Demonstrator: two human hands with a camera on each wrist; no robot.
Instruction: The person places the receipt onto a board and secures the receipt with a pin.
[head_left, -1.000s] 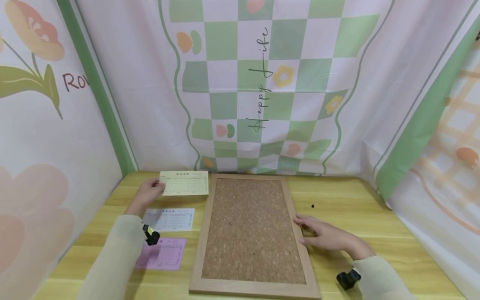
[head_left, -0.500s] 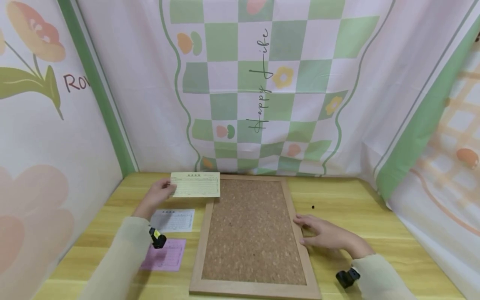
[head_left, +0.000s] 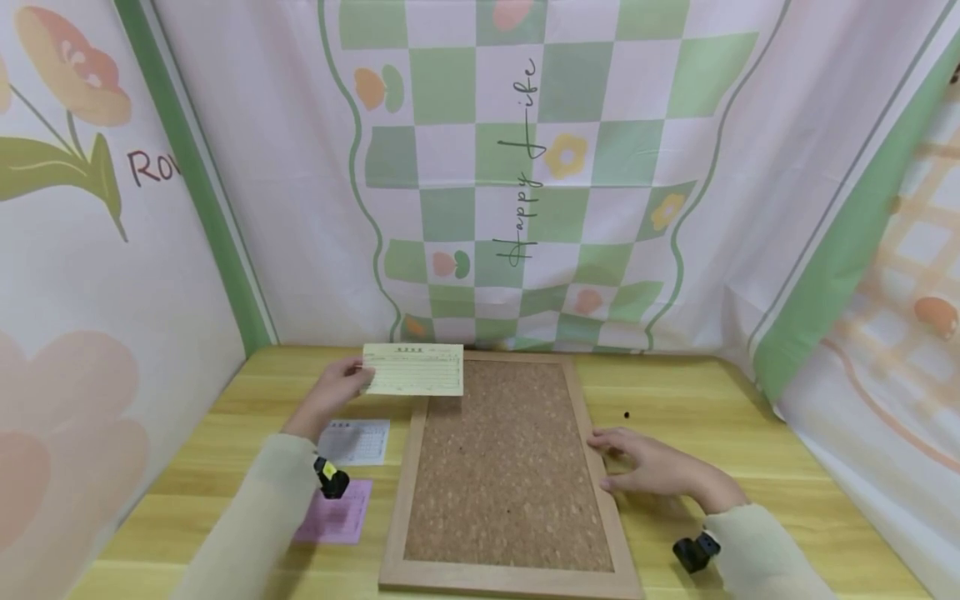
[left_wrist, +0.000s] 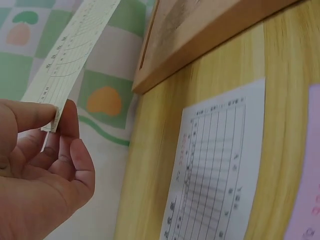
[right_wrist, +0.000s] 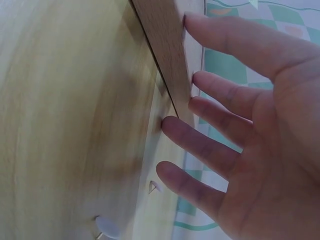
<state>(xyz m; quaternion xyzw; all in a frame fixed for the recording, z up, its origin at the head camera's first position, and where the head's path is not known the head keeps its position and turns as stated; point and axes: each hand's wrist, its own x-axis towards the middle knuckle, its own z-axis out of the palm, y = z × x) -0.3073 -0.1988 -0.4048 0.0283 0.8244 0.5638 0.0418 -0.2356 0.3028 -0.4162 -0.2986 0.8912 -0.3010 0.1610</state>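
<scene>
My left hand pinches the left edge of a pale yellow printed form, thumb on its front. In the head view the form overlaps the top left corner of a wood-framed cork board. The left wrist view shows the form held up at a slant, its corner between thumb and fingers. My right hand rests at the board's right edge, fingers spread and thumb apart. In the right wrist view its fingertips are at the wooden frame.
A white form and a pink form lie left of the board, partly behind my left arm. A small black dot sits on the table to the right. Two thumbtacks show in the right wrist view, one nearer. Printed curtains surround the table.
My left hand has moved right, bringing the yellow form from left of the board to over its top left corner. My right hand stays at the board's edge.
</scene>
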